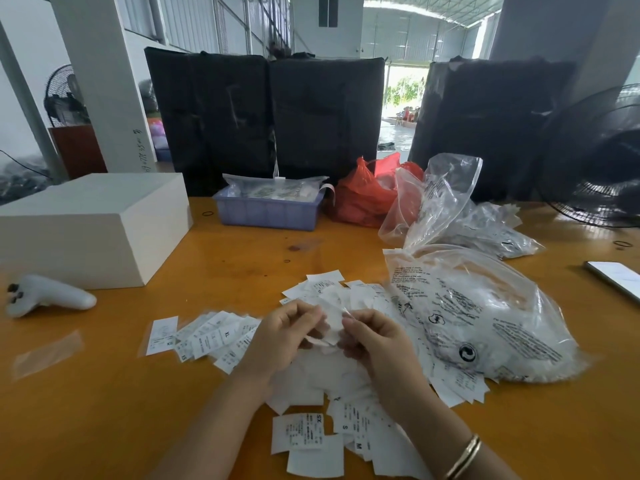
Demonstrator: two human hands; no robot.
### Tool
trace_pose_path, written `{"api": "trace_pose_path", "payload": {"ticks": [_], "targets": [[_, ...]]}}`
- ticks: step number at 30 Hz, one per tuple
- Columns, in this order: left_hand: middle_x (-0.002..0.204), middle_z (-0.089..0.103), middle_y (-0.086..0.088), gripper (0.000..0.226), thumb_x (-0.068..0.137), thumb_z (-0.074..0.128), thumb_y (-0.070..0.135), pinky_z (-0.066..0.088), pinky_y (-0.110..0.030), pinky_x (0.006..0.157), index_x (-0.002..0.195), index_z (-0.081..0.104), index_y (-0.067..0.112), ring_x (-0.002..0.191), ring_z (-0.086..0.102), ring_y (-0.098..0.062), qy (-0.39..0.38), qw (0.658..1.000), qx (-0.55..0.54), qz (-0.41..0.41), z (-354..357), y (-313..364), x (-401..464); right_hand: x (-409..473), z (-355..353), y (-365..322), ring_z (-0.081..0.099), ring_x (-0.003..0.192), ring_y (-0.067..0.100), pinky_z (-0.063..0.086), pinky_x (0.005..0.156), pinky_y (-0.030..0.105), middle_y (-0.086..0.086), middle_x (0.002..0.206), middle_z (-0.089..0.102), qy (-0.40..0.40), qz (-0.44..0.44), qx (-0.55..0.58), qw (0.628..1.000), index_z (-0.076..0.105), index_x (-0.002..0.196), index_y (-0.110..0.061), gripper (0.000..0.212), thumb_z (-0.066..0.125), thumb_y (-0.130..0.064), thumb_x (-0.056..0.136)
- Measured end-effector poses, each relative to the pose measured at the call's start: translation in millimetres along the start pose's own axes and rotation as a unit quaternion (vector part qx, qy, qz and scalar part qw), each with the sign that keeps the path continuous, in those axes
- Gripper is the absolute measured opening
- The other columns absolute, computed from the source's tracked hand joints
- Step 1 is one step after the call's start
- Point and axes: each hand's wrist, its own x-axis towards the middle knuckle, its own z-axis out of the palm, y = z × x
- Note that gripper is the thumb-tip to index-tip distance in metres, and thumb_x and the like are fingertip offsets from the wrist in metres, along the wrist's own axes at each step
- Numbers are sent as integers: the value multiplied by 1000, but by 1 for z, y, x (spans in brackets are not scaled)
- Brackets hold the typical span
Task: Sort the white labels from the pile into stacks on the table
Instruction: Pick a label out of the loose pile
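Two hands' grip pinching label [331, 323], pile [349, 403] beneath

I count two hands, my left hand [282, 336] and right hand [375, 341], pinching one label [330, 323] between them, with too many loose labels [214, 336] around them to number. Beyond the grip I see one white box [93, 223], one blue tray [268, 213], one red bag [363, 192] and one controller [45, 294].
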Motion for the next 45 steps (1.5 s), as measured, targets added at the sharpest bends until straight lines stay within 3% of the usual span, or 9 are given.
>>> {"api": "trace_pose_path", "payload": {"ticks": [4,9,11,16,23,34,39,41,45], "targets": [[100,73,-5,48,77,70,55,54,-28,78,110,66,21,95,69,-19,-90,991,-81,-51,4,2,-4,1,-1,-4,62,59,18,53,55,24,13,70,66,-11,8,89,996,63,82,-6,10,70,-9,77],[92,75,-4,14,78,68,27,54,-22,69,84,73,16,87,72,-14,75,981,-168,-60,4,-3,2,4,-4,-7,66,67,19,53,60,21,8,77,71,15,-38,32,999,64,89,-10,6,61,-6,90],[93,75,-8,12,82,67,17,56,-22,67,91,68,10,87,73,-17,113,966,-227,-55,-3,-1,5,8,-9,-8,61,67,9,48,59,16,-2,77,69,62,-117,-132,982,66,89,-19,11,59,-11,92],[87,75,-1,10,91,61,20,56,-26,71,94,68,13,79,71,-14,206,968,-139,-34,-12,-5,8,17,-13,0,42,106,10,30,91,21,-12,110,52,-3,-279,-645,711,68,110,-32,22,58,-31,91],[83,74,0,9,92,61,21,56,-24,71,93,67,15,80,69,-12,225,968,-110,-25,-11,-9,10,23,-9,5,46,109,16,27,90,33,-9,115,59,-10,-285,-737,613,63,116,-27,33,34,-32,100],[87,76,8,11,88,65,21,55,-24,72,96,72,20,89,70,-11,213,972,-96,-30,-10,-9,7,19,-11,1,51,95,8,25,84,25,-17,95,64,17,-265,-680,683,65,97,-31,17,49,-38,95],[87,75,10,8,85,68,24,49,-18,69,92,71,22,87,69,-7,215,973,-82,-16,-10,-6,7,17,-13,-3,56,84,2,36,83,25,-18,78,64,24,-167,-453,876,65,81,-32,10,61,-33,90],[87,75,10,8,86,68,24,49,-20,73,93,70,22,86,69,-5,209,975,-78,-10,-10,-6,7,15,-15,-8,59,71,-2,46,66,19,-16,78,68,63,-143,-303,940,70,81,-34,15,61,-26,91],[81,74,11,8,87,66,26,50,-11,65,93,69,22,77,68,1,174,984,-9,27,-8,-7,5,11,-19,-17,57,55,7,48,51,17,-6,65,64,105,-89,-24,990,73,84,-29,22,63,-10,89]]}}
